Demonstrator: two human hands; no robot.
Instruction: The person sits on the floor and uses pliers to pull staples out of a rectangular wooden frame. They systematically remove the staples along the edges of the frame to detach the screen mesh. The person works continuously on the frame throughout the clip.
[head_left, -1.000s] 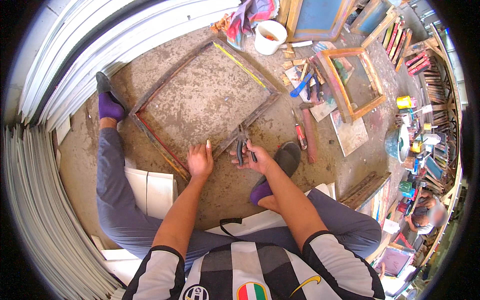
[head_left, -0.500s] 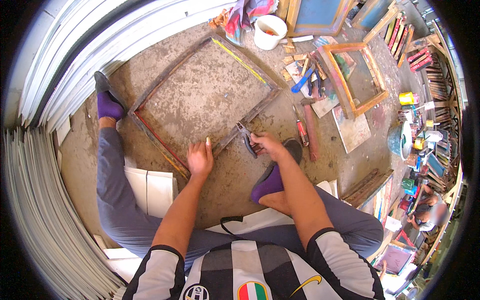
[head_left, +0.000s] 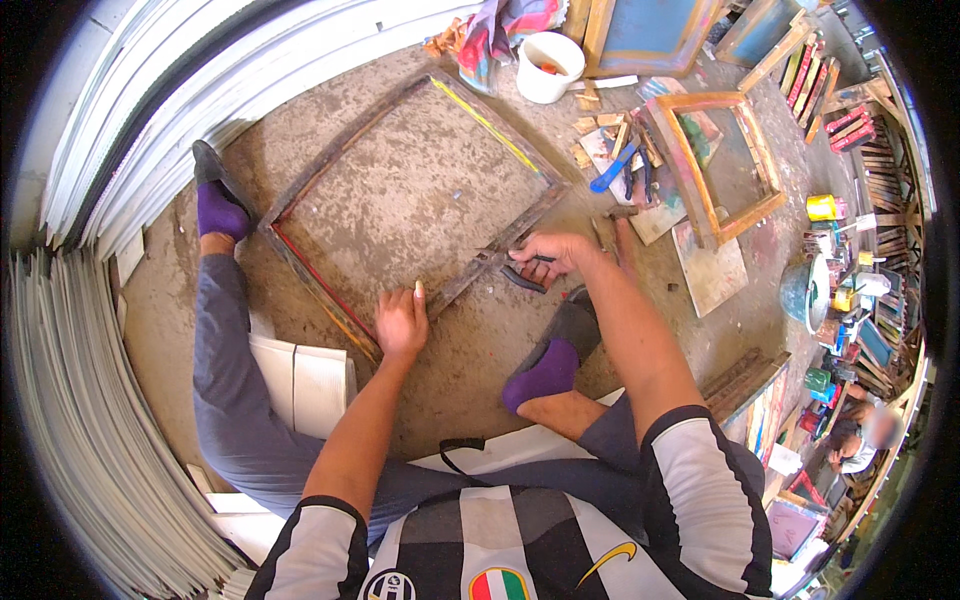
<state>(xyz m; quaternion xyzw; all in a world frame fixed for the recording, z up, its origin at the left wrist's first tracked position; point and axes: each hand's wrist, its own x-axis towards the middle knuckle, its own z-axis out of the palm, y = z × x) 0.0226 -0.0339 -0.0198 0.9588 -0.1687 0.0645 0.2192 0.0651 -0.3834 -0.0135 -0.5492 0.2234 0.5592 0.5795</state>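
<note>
A worn wooden frame (head_left: 345, 148), with yellow and red paint along parts of its sides, lies on the floor before me. My left hand (head_left: 402, 322) is closed over its near side, thumb sticking up. To the right, my right hand (head_left: 552, 257) grips a pair of pliers (head_left: 527, 281) with dark handles. The pliers' jaws meet the frame's near-right side; whether they pinch a nail or staple there is too small to tell. Just beyond my right hand lies a hammer (head_left: 625, 240), its handle partly hidden by my forearm.
Near my right foot (head_left: 560, 345) is bare concrete. Farther right lie a blue-handled tool (head_left: 615, 168), wood scraps, and a smaller wooden frame (head_left: 700, 205). A white bucket (head_left: 548, 70) stands at the back. Stacked white sheets (head_left: 90, 420) line the left. A person (head_left: 858, 440) sits far right.
My right hand has swung right and away from me, tilting the pliers' handles sideways while the jaws stay at the frame's side. My left hand keeps its place on the frame.
</note>
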